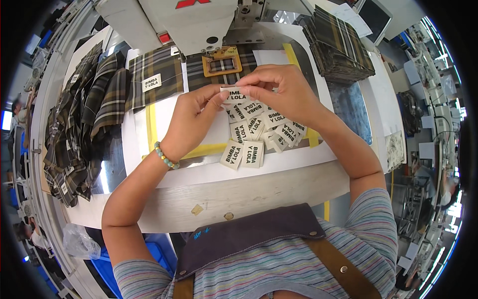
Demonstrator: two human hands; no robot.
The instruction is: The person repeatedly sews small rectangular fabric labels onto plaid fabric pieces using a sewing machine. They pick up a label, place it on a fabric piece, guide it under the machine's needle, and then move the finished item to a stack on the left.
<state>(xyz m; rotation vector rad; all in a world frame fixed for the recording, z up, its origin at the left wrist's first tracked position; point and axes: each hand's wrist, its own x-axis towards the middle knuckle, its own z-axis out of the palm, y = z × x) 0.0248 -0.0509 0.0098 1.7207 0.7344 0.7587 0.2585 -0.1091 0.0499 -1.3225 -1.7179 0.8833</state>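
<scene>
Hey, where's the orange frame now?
The orange frame sits in the head view's upper part, just left of centre, on plaid fabric, below the machine head, beyond the held label.

1. This looks like a sewing workshop, on the scale of a garment-factory floor.
2. A bulky white industrial sewing machine (191,25) stands at the pale, wood-look tabletop (298,182), with a yellow-orange rectangular clamp frame (239,64) beneath its head.
3. Dark plaid fabric panels with tan and white stripes (343,42) are stacked in a thick pile on the right; similar loose plaid cloth pieces (107,94) lie heaped on the left.
4. Many matching small white labels with black print (253,153) sit in front of the machine.
5. Farther off are rows of crowded grey workstations (423,184), other people (38,239) and long, bright white strip lights (438,256).
</scene>
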